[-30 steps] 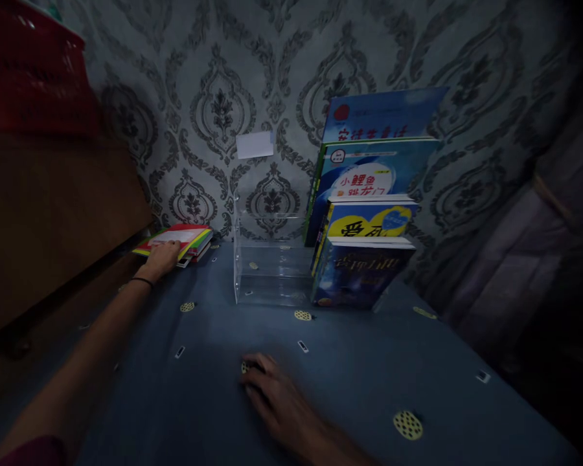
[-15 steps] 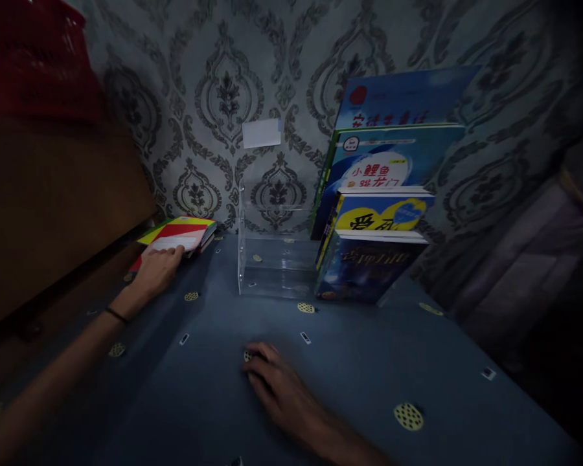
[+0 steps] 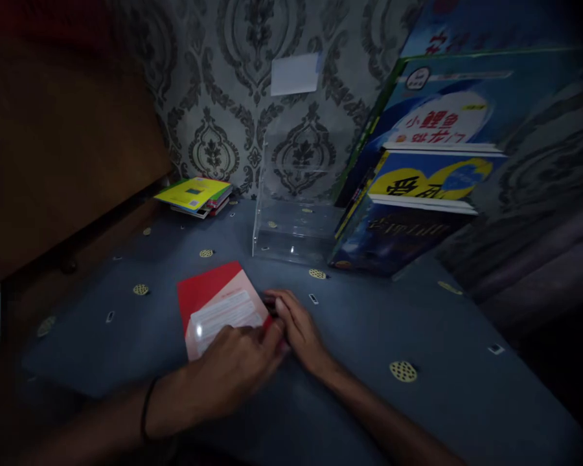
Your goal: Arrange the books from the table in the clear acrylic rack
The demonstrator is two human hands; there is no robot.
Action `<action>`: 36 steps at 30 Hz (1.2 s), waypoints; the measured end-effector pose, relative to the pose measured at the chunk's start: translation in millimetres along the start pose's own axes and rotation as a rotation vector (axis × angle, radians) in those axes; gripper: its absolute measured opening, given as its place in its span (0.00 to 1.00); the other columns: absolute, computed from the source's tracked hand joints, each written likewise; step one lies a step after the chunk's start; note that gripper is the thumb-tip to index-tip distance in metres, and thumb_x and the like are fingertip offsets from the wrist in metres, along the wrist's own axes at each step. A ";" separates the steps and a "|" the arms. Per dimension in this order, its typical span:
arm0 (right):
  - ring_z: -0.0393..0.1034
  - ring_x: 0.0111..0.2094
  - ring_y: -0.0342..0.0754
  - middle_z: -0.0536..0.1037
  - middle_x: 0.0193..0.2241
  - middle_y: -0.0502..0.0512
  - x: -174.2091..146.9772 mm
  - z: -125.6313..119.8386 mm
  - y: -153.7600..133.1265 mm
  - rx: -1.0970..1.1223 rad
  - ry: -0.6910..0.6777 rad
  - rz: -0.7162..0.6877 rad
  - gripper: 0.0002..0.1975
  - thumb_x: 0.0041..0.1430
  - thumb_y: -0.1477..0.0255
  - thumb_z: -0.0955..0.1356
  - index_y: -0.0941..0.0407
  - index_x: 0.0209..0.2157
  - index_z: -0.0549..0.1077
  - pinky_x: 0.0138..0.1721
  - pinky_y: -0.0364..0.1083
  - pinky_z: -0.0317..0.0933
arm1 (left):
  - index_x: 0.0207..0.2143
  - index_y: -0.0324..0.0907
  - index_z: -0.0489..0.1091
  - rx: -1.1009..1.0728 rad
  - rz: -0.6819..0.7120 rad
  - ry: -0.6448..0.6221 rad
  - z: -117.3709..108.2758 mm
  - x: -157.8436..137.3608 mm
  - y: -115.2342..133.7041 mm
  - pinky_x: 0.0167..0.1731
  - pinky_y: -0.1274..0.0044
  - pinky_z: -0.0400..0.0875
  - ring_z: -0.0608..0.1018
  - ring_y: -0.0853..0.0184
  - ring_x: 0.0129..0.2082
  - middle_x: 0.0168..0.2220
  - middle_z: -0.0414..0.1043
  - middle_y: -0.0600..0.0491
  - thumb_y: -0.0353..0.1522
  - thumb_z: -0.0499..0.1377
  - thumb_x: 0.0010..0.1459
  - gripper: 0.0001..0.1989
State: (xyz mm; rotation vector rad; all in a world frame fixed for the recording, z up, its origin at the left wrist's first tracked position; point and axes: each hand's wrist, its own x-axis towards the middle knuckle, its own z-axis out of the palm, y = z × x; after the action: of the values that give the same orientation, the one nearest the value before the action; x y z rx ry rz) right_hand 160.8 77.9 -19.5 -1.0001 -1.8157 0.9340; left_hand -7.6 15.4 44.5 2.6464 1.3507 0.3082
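A red and pink book with a white printed panel is in front of me above the blue tablecloth, cover up. My left hand, with a black band at the wrist, lies across its near part and is closed on its right corner. At that same corner is my right hand, its fingers curled against the book's edge; some fingertips are hidden. Beyond both hands stands a clear acrylic book stand, with several books at its right side, a dark blue one foremost.
A small pile of books, yellow cover on top, lies at the back left by a brown wooden panel. A blank white card tops the stand before the patterned wall. The blue tablecloth has pineapple prints.
My left hand has brought the red book from the back-left pile to the front, uncovering a yellow one. My right hand now meets it at the book's corner. The view has shifted closer.
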 end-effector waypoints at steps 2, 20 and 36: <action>0.74 0.48 0.50 0.78 0.45 0.57 -1.4 -3.3 3.0 0.007 0.010 0.041 0.19 0.72 0.60 0.56 0.53 0.49 0.73 0.52 0.52 0.69 | 0.52 0.45 0.68 -0.057 0.042 0.005 2.9 0.5 10.7 0.30 0.68 0.77 0.81 0.57 0.33 0.37 0.79 0.48 0.37 0.50 0.70 0.14; 0.66 0.60 0.59 0.75 0.56 0.65 -4.7 9.1 10.2 -0.560 -0.260 -0.301 0.19 0.68 0.75 0.61 0.57 0.56 0.73 0.60 0.64 0.60 | 0.50 0.40 0.73 -0.241 -0.198 0.359 32.6 35.5 -156.9 0.58 0.66 0.69 0.78 0.62 0.53 0.51 0.78 0.47 0.26 0.47 0.64 0.18; 0.50 0.70 0.52 0.59 0.68 0.66 95.9 54.0 6.0 -0.723 -0.411 -0.102 0.27 0.71 0.69 0.58 0.64 0.67 0.59 0.70 0.59 0.40 | 0.46 0.40 0.71 -0.419 -0.332 0.478 34.4 34.9 -167.5 0.51 0.68 0.73 0.79 0.62 0.47 0.46 0.78 0.46 0.31 0.47 0.65 0.15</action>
State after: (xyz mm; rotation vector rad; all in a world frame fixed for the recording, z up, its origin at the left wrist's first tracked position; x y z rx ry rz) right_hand 82.0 154.9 -14.7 -1.1751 -2.6227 0.4242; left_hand -109.7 139.7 -23.2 2.0347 1.6040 1.0912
